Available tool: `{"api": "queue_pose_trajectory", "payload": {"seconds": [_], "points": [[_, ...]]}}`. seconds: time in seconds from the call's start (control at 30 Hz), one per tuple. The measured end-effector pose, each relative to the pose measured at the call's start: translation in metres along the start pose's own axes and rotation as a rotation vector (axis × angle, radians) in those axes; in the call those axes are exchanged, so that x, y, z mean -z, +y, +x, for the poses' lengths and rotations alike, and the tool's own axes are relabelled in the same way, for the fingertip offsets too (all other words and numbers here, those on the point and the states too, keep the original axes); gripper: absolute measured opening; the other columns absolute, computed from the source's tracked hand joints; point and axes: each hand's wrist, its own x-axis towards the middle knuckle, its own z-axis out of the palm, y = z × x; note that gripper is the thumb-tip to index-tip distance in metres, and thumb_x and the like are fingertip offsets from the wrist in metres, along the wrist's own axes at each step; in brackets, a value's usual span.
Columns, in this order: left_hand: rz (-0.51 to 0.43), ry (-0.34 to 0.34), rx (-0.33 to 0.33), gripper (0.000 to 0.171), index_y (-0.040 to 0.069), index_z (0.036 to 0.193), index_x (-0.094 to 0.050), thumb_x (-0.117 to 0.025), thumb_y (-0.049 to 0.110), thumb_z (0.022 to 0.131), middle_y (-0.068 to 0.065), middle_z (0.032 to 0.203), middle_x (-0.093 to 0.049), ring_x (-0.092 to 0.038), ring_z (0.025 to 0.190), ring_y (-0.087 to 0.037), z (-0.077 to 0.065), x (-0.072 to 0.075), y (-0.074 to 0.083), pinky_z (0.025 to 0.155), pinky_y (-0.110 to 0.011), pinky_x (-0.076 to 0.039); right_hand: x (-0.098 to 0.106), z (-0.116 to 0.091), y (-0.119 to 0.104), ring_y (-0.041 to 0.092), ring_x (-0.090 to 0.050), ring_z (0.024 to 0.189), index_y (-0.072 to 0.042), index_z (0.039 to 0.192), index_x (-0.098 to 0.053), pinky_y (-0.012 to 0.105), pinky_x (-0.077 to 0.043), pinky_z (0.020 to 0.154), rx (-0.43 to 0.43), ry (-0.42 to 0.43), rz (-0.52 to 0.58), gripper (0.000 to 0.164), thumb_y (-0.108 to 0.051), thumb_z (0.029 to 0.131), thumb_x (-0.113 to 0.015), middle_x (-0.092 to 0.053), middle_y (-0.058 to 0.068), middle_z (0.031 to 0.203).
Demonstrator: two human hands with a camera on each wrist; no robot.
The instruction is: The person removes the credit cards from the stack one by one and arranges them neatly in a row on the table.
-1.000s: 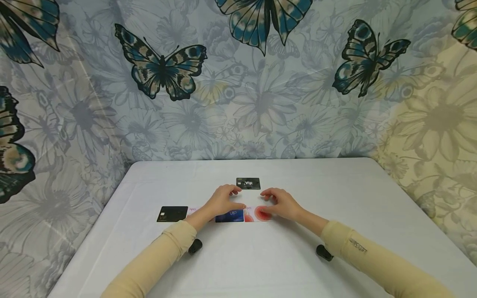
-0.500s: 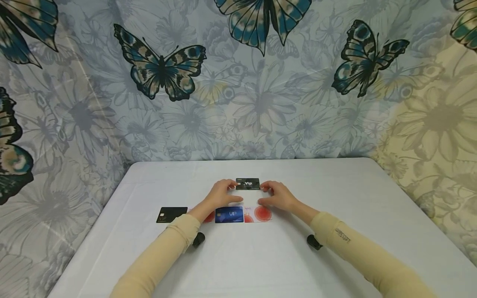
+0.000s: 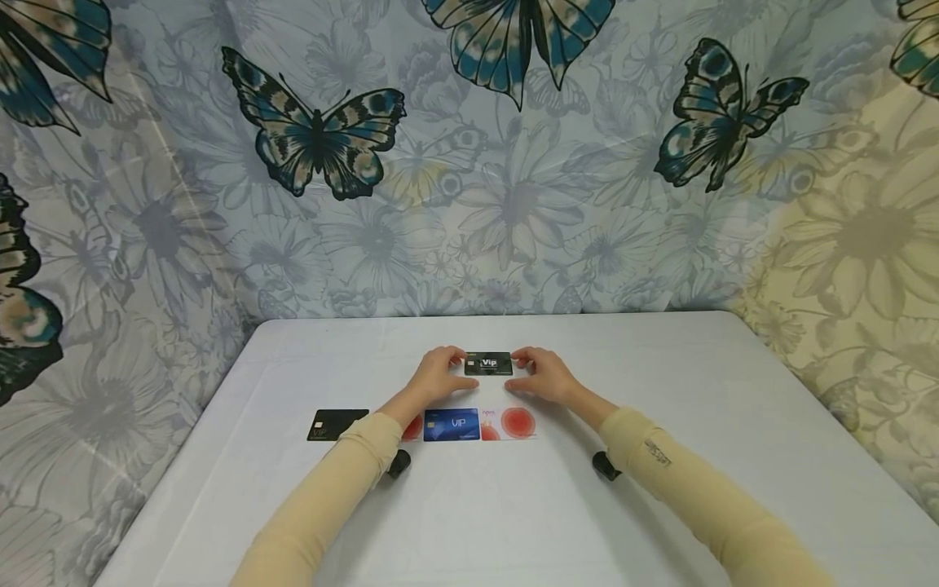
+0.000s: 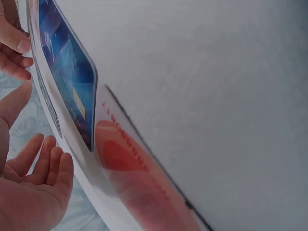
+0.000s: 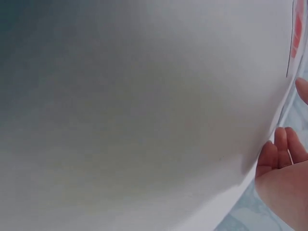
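In the head view, a black "Vip" card (image 3: 488, 364) lies flat on the white table, behind a row of cards. My left hand (image 3: 433, 377) is at its left edge, fingers loosely bent and thumb held apart; whether the fingertips touch it is too small to tell. At its right edge my right hand (image 3: 548, 377) mirrors this, thumb and fingers spread. The row holds a black VIP card (image 3: 336, 425), a red-and-white card (image 3: 414, 428) partly hidden by my left forearm, a blue VIP card (image 3: 451, 425) and another red-and-white card (image 3: 517, 423).
White cloth covers the table (image 3: 660, 375). Its far edge meets a butterfly-patterned backdrop (image 3: 506, 244). A small black device sits under each wrist, the left device (image 3: 399, 463) and the right device (image 3: 606, 465).
Both hands have moved away from me, from above the row of cards to the sides of the black "Vip" card. The right hand has left the right red-and-white card. The cards stay in place.
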Motion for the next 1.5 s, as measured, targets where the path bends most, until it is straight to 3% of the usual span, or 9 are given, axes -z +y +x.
{"api": "queue_pose_trajectory", "payload": {"seconds": [0.73, 0.97, 1.27, 1.5], "points": [[0.082, 0.019, 0.022, 0.054, -0.001, 0.122, -0.062, -0.08, 0.027, 0.079, -0.014, 0.109, -0.062, -0.051, 0.109, -0.031, 0.02, -0.006, -0.01, 0.097, -0.041, -0.04, 0.004, 0.017, 0.001, 0.028, -0.052, 0.097, 0.002, 0.126, -0.059, 0.043, -0.044, 0.09, -0.023, -0.014, -0.073, 0.058, -0.025, 0.08, -0.081, -0.061, 0.015, 0.11], [0.123, 0.016, 0.021, 0.055, -0.001, 0.122, -0.063, -0.08, 0.031, 0.08, -0.013, 0.108, -0.061, -0.05, 0.106, -0.031, 0.023, -0.006, -0.011, 0.095, -0.04, -0.04, 0.003, 0.021, 0.001, 0.033, -0.05, 0.108, 0.001, 0.127, -0.059, 0.048, -0.037, 0.099, -0.03, -0.041, -0.114, 0.058, -0.027, 0.08, -0.08, -0.061, 0.014, 0.111], [0.168, 0.003, 0.021, 0.056, 0.001, 0.125, -0.062, -0.078, 0.033, 0.082, -0.012, 0.109, -0.058, -0.047, 0.104, -0.029, 0.023, -0.007, -0.01, 0.093, -0.04, -0.04, 0.003, 0.023, 0.002, 0.031, -0.049, 0.105, -0.001, 0.126, -0.061, 0.047, -0.039, 0.095, -0.036, -0.054, -0.125, 0.055, -0.027, 0.081, -0.08, -0.059, 0.013, 0.11], [0.14, 0.004, 0.036, 0.053, 0.004, 0.125, -0.063, -0.078, 0.032, 0.083, -0.011, 0.106, -0.056, -0.045, 0.102, -0.028, 0.023, -0.008, -0.01, 0.092, -0.041, -0.04, 0.002, 0.025, 0.004, 0.03, -0.048, 0.105, -0.004, 0.126, -0.061, 0.047, -0.038, 0.095, -0.048, -0.059, -0.11, 0.052, -0.027, 0.083, -0.079, -0.059, 0.013, 0.111]]}}
